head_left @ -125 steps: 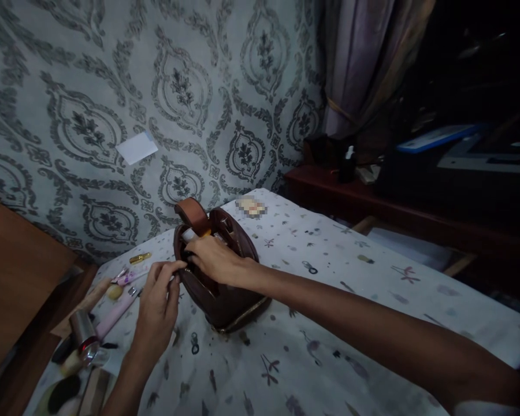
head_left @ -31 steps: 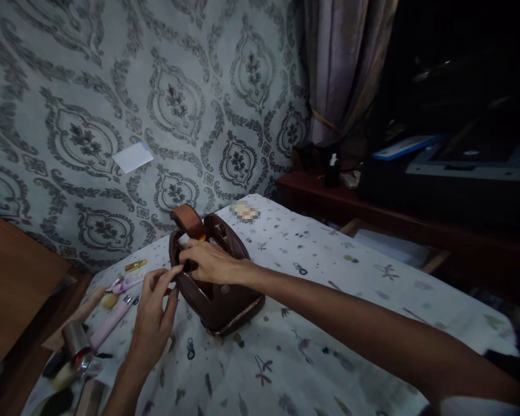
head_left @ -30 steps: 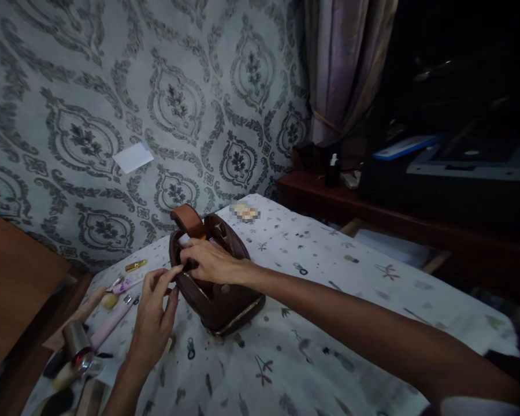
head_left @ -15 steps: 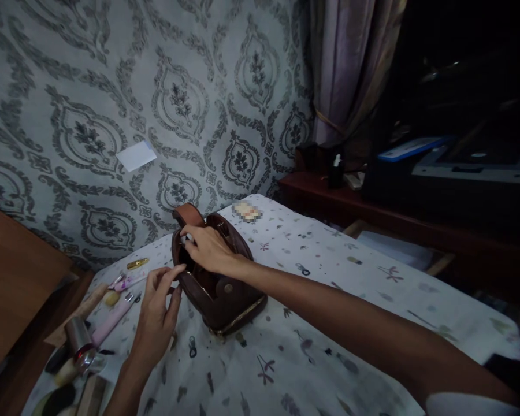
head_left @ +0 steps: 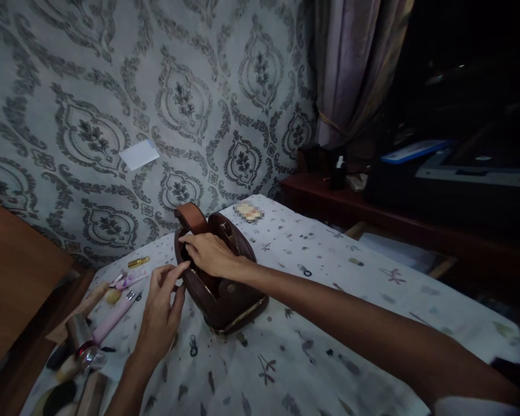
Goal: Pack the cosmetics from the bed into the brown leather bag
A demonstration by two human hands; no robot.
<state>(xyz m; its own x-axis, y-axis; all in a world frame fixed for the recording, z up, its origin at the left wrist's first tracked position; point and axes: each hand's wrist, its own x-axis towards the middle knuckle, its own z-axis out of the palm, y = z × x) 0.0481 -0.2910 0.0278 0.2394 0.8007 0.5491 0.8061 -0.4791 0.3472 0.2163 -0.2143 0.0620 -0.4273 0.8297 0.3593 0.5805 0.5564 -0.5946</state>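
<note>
A dark brown handbag (head_left: 236, 309) with a zipped edge and a lighter brown handle (head_left: 191, 218) lies unzipped on the patterned cloth. My left hand (head_left: 161, 303) is at its left rim, index fingertip and thumb closed against the edge. Inside the opening is my right hand (head_left: 210, 253), reaching across from the right. Its fingers are bent together near the inner left wall, and their tips are partly hidden. Whatever lies between them cannot be made out. Part of the bag's inside is dark.
Left of the bag lie a yellow clip-like item (head_left: 138, 262), a pink tube (head_left: 115, 318), a round sponge (head_left: 112, 296) and a silver cylinder (head_left: 81, 338). A pixelated card-like item (head_left: 248, 211) lies farther back. An open drawer (head_left: 398, 254) stands at right.
A small pale item showed between my right fingers before; it is no longer visible, and that hand sits slightly lower in the bag. My left hand stays at the rim.
</note>
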